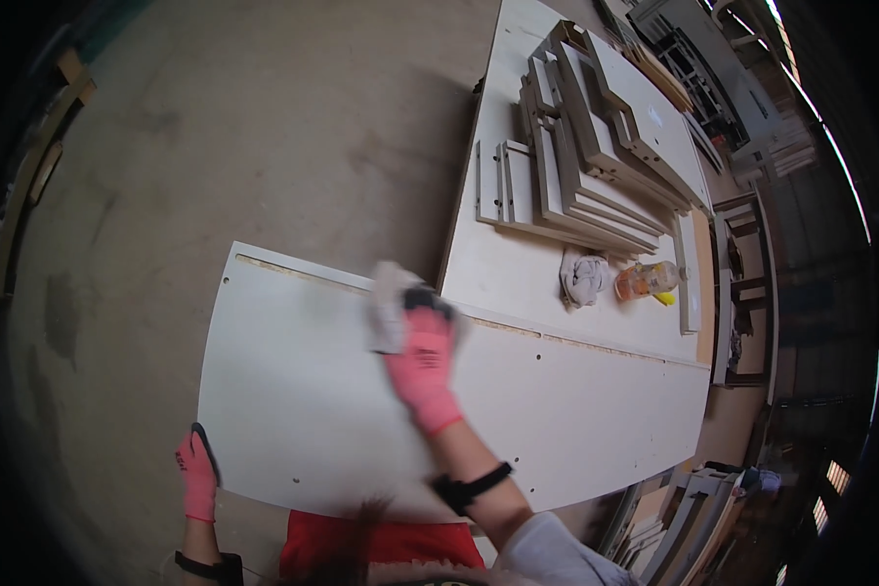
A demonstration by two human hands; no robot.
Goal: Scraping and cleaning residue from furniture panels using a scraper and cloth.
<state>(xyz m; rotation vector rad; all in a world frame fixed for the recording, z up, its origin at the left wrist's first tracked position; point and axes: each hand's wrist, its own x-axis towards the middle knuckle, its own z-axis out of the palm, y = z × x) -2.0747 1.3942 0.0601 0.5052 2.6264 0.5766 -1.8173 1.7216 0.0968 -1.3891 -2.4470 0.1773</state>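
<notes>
1. Two gloved hands work at a large white panel [313, 391] in the head view; it lies across the near end of a white table [518, 278], its left part reaching out over the floor [215, 146].
2. Right hand [426, 356], pink with dark fingertips, grasps a pale cloth [388, 311] against the panel near its far edge, close to the table's left corner (both hand and cloth are blurred).
3. Left hand [198, 474] is at the panel's left edge, toward the near corner, its dark palm side against the rim; whether its fingers clench underneath, I cannot tell.
4. Along the far edge runs a narrow groove with a rough brownish bottom, partly covered by the right hand; small holes dot the panel's surface.
5. Open floor spreads left of and beyond the panel, giving that overhanging side plenty of room.
6. Space is tighter at right: a bundled cloth [585, 278] and a clear bottle [645, 281] stand just past the groove, with stacked boards [606, 137] farther up the table.
</notes>
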